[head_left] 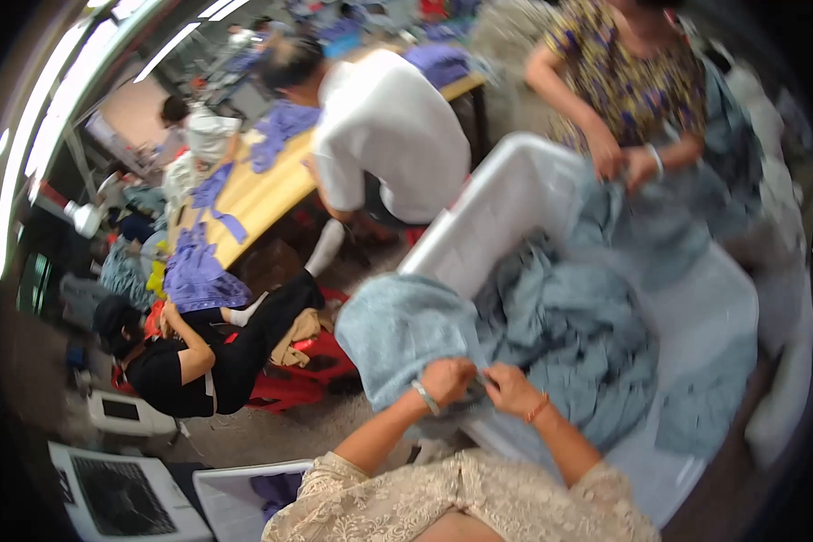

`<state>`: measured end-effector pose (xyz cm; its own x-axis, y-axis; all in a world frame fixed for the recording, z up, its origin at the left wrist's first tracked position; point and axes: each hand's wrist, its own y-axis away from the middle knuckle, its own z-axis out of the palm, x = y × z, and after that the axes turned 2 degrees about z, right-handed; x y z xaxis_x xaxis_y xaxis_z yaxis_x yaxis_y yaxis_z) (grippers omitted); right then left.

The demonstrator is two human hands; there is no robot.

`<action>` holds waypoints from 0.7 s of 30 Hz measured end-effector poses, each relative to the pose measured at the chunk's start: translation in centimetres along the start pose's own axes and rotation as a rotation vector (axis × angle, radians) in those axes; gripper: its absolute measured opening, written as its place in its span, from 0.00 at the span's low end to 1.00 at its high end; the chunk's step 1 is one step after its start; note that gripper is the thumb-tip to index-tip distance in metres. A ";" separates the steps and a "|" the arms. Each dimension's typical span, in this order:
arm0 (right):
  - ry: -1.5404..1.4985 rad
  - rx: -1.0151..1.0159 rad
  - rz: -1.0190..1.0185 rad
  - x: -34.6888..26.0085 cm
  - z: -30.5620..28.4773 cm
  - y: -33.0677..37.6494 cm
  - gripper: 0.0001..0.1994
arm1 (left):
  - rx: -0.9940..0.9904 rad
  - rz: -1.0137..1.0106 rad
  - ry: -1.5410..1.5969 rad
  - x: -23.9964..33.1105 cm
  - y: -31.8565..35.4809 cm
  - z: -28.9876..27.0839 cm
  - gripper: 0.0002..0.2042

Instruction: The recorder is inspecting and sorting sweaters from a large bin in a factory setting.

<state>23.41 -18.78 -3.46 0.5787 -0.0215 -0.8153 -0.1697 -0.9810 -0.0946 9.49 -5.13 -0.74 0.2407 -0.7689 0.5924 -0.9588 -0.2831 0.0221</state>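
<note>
so our left hand (447,379) and right hand (508,387) pinch one edge of grey-blue cloth (406,330) between them, knuckles together, likely to keep it taut.

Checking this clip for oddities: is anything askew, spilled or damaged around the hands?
Nothing looks damaged or spilled. Both hands, left hand and right hand, pinch grey-blue cloth at the white table edge. The fabric heap is rumpled and drapes over the table's side, but that seems ordinary.

Soft, matt grey-blue cloth (551,325) heaped in wrinkles, gripped by left hand (449,379) and right hand (512,388), smooth glossy white table (506,208) seen beneath, metal bangle (424,397) at one wrist, cream lace sleeve (352,497) rough-textured, bare wooden bench (262,194) matt yellow behind.
</note>
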 end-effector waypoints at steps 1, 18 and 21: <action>-0.028 0.111 -0.051 -0.2 0.0 -0.2 0.09 | -0.007 -0.072 0.055 0.8 -0.4 -0.6 0.06; -0.540 0.567 0.649 12.3 7.1 4.9 0.12 | -0.062 -0.132 -0.307 4.3 -1.8 -0.2 0.04; 0.063 0.333 1.232 19.6 8.4 11.2 0.29 | -0.045 -0.111 -0.499 5.2 -1.9 0.4 0.08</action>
<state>26.10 -28.58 -25.29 -0.0685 -0.8962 -0.4383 -0.8042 -0.2104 0.5559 12.59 -8.83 1.96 0.3740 -0.9185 0.1285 -0.9261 -0.3625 0.1044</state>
